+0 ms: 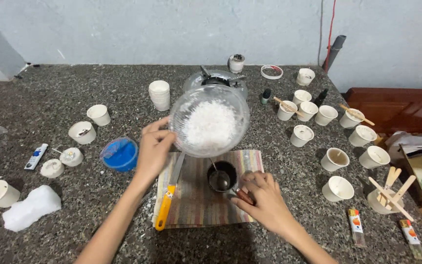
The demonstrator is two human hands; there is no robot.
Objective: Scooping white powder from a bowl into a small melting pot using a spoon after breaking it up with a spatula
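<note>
Head view | your left hand (153, 150) clasps glass bowl (209, 121) rim, tilting white flakes (210, 124) over small pot (221, 177) below | your right hand (264, 198) pinches pot handle (243, 196), steadying it.

Both forearms enter from the bottom edge and are bare. The left arm angles up and to the right; the left hand (153, 149) is raised, fingers curled upward in a grip, thumb toward the right. The right arm angles up and to the left; the right hand (264, 195) lies low, palm down, fingers bent and closed in a grip.
</note>
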